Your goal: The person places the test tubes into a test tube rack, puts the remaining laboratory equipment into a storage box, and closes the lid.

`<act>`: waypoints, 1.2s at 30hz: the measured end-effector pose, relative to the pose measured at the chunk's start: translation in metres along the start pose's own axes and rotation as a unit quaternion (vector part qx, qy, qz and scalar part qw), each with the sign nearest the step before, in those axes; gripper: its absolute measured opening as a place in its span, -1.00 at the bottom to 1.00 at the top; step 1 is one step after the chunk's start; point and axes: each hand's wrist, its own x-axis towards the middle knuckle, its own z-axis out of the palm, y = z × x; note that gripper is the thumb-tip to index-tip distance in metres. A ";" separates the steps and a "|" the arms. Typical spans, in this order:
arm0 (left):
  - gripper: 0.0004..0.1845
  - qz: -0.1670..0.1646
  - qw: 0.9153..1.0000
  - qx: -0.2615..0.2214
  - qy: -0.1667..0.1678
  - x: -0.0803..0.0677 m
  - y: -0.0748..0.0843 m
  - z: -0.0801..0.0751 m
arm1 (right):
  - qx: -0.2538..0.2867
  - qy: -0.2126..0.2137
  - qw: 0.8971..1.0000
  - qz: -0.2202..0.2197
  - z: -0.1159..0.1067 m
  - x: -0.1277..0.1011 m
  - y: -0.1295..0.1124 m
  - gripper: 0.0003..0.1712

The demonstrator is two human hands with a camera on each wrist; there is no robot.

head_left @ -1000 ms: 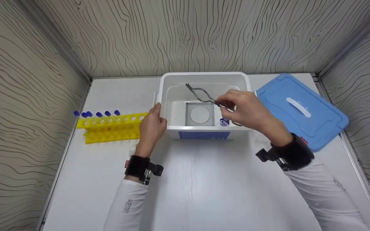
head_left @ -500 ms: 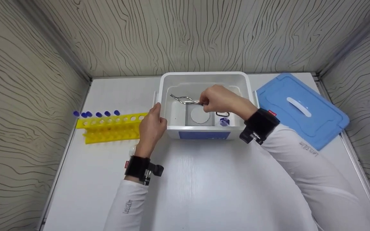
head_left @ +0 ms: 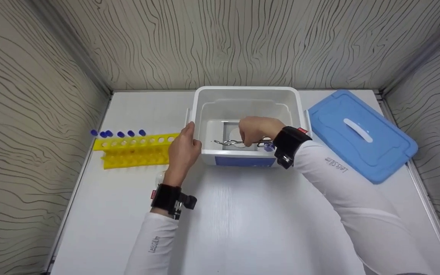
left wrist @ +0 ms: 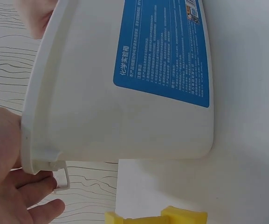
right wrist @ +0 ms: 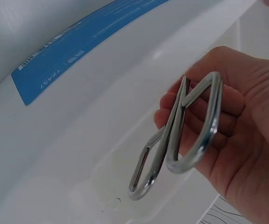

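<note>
A white plastic bin (head_left: 246, 89) with a blue label (left wrist: 167, 46) stands mid-table. My right hand (head_left: 256, 131) reaches down inside it and grips metal tongs (head_left: 227, 143), whose tips point left low over the bin floor. In the right wrist view the tongs (right wrist: 181, 135) lie across the curled fingers (right wrist: 237, 140). A small blue-capped tube (head_left: 269, 147) lies in the bin's near right corner, beside that hand. My left hand (head_left: 183, 147) holds the bin's left rim, thumb at the edge and fingers (left wrist: 36, 191) under the side handle.
A yellow tube rack (head_left: 132, 151) with several blue-capped tubes (head_left: 118, 133) in its back row sits left of the bin. The bin's blue lid (head_left: 361, 133) lies flat to the right. Patterned walls enclose the table on three sides.
My right hand has moved from above the bin's right side down into it, carrying the tongs lower and toward the near wall. The left hand has stayed on the rim.
</note>
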 end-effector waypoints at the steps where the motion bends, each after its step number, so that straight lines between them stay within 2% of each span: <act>1: -0.39 0.000 1.000 0.001 0.000 0.000 0.000 0.000 | 0.000 -0.011 1.000 0.001 0.001 0.002 0.000 -0.80; 6: -0.39 -0.011 1.000 0.000 -0.006 0.001 -0.001 0.000 | 0.009 -0.060 0.998 0.001 0.006 0.009 0.001 -0.76; 11: -0.39 -0.011 1.000 0.000 -0.006 0.002 0.001 -0.001 | 0.040 -0.104 0.994 -0.007 0.006 0.009 0.006 -0.79; 19: -0.39 -0.010 1.000 0.005 0.002 0.003 0.001 0.000 | 0.072 -0.152 0.985 -0.032 0.008 0.013 0.011 -0.78; 23: -0.39 -0.012 1.000 0.000 0.001 0.002 -0.001 0.000 | 0.071 -0.149 0.986 -0.027 0.010 0.016 0.011 -0.76; 29: -0.40 -0.012 1.000 0.002 0.002 0.002 -0.002 0.001 | 0.039 -0.145 0.988 -0.029 0.015 0.019 0.014 -0.63; 36: -0.39 -0.016 1.000 0.002 -0.008 0.002 0.000 0.000 | 0.024 -0.119 0.992 -0.029 0.016 0.021 0.019 -0.53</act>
